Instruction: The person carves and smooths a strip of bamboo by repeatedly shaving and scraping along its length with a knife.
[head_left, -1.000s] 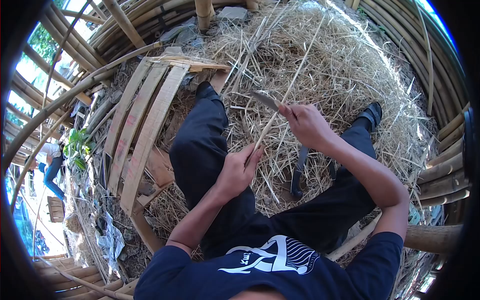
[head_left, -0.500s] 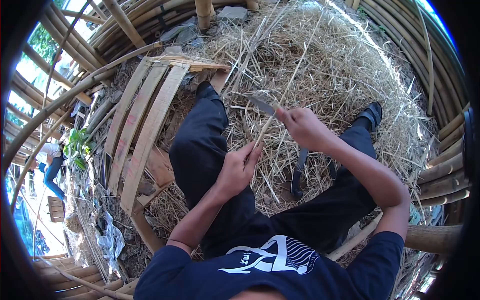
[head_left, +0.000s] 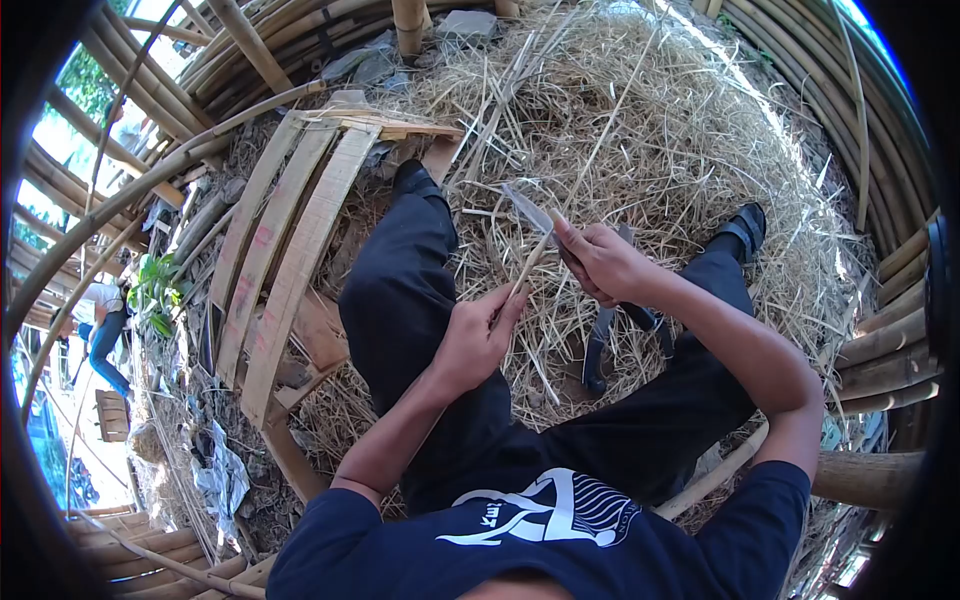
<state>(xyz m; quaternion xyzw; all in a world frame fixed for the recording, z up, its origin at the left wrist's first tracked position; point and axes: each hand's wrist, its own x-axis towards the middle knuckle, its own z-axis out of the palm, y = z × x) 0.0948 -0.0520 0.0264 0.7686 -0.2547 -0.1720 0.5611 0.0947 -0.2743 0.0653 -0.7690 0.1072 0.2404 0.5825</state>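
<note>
The strip (head_left: 534, 261) runs forward from the left hand (head_left: 478, 335) past the right hand (head_left: 605, 262). The knife (head_left: 531, 211) is in the right hand, pointing forward-left. Slats (head_left: 313, 250) lie left of the left hand; straw (head_left: 700, 150) spreads before both, a tool (head_left: 596, 350) on it behind the right.

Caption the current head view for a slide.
Above loose straw, the left hand grips a thin stick while the right hand holds a knife up to it.
</note>
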